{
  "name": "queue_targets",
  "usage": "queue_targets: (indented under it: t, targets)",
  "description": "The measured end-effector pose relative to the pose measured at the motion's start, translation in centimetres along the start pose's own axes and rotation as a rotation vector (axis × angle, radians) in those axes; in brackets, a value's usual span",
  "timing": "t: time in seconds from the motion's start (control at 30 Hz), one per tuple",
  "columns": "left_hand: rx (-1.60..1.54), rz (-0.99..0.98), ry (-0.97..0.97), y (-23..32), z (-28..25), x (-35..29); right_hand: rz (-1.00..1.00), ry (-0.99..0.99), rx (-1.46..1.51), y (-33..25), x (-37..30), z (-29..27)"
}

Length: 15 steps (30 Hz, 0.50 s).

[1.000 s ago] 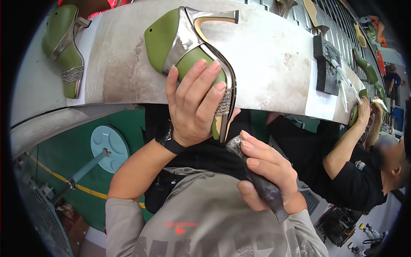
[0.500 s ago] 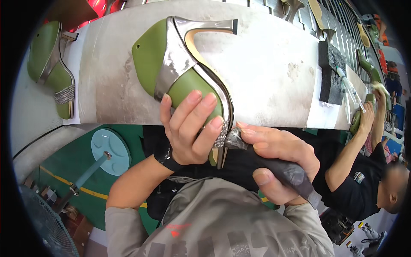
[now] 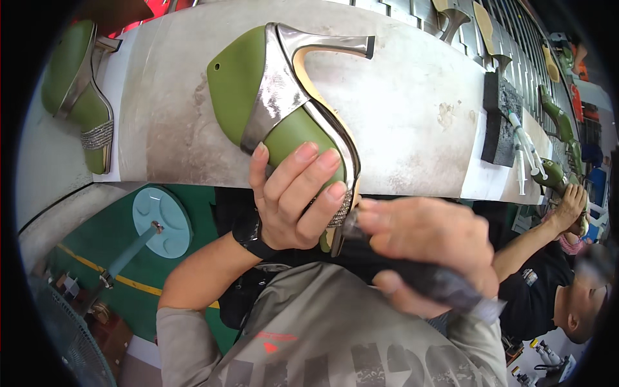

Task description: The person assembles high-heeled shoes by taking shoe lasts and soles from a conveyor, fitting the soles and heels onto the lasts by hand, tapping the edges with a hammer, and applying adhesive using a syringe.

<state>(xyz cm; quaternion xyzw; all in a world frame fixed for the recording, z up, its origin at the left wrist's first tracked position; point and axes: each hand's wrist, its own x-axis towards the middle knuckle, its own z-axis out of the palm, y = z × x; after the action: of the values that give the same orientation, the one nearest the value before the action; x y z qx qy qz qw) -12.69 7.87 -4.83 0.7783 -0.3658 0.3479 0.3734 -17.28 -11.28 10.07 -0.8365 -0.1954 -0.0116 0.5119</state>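
Observation:
A high-heeled sandal (image 3: 282, 97) on a green shoe last (image 3: 240, 76) lies on its side over the table's near edge, heel pointing right. Silver straps cross the last, and a glittery band (image 3: 339, 216) circles the toe end. My left hand (image 3: 293, 203) is wrapped around the forepart, its fingers on the green last and the band. My right hand (image 3: 435, 242), smeared by motion, grips a dark wrapped-handle tool (image 3: 445, 284). The tool's tip meets or nearly meets the sole edge beside the band; contact is hard to tell.
Another sandal on a green last (image 3: 77, 84) rests at the far left. A black block (image 3: 501, 122) and several syringes (image 3: 525, 151) are at the right. Beyond them a co-worker's hand (image 3: 569, 203) handles green lasts. A blue round stool (image 3: 161, 222) stands below the table.
The sandal and my left hand appear slightly further right. My right hand has shifted right with the tool and is now blurred. The co-worker's arm has moved lower.

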Motion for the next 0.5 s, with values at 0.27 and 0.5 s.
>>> queue_targets:
  t: [0.27, 0.5]
  targets:
    - [-0.036, -0.006, -0.046, -0.2, -0.4, 0.2, 0.311, 0.204, 0.347, 0.9, -0.5, -0.5]
    - [0.005, 0.016, 0.023, -0.2, 0.7, -0.7, 0.668, 0.112, 0.422, 1.8, 6.1, -3.3]
